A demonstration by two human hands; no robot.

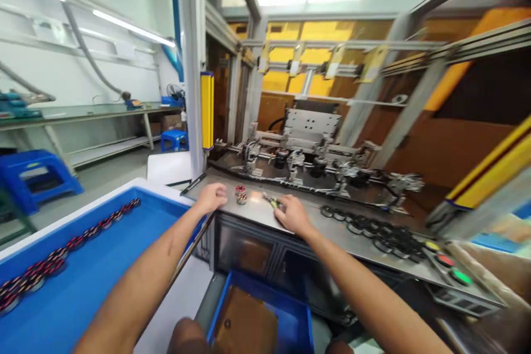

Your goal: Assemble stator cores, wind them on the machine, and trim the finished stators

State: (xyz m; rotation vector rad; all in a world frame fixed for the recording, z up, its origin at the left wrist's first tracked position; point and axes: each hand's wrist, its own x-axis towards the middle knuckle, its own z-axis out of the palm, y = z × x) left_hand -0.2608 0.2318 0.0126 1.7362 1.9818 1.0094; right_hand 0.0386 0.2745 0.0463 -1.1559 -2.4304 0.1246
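My right hand (292, 214) rests on the metal worktop (253, 211), its fingers closed on a small tool that looks like pliers (272, 203), with yellow-green and dark handles and the tip pointing left. Left of it, two ring-shaped copper-wound motor stators (241, 194) with red parts stand close together. My left hand (212, 198) is beside these stators, apart from them, at the worktop's left end. Its fingers are curled in, and anything inside them is hidden.
A blue-lined tray (124, 243) at left holds a row of stators (77, 242). Behind the worktop stands a machine fixture (296, 160). Black rings (384, 232) are heaped at right, near coloured buttons (446, 260). Below is an open blue bin (290, 318) with cardboard.
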